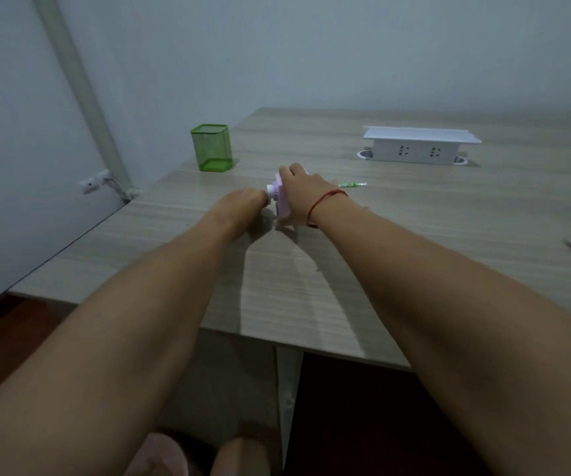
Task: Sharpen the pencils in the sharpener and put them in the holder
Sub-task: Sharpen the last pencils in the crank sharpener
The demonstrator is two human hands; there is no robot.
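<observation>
The right hand (298,190) has its fingers wrapped over the pink sharpener (281,198) on the table (397,242) — a green pencil (353,184) juts from its right side. The left hand (243,202) curls its fingers (259,198) round the white crank (271,193); the green holder (211,147) stands apart, back-left.

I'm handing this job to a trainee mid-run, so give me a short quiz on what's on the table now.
1. True or false: pencils stand in the green holder.
2. Which hand covers the top of the pink sharpener? A: left. B: right.
3. Fill in: the pencil showing just past the right hand is coloured ___.
Key: 1 false; 2 B; 3 green.
</observation>
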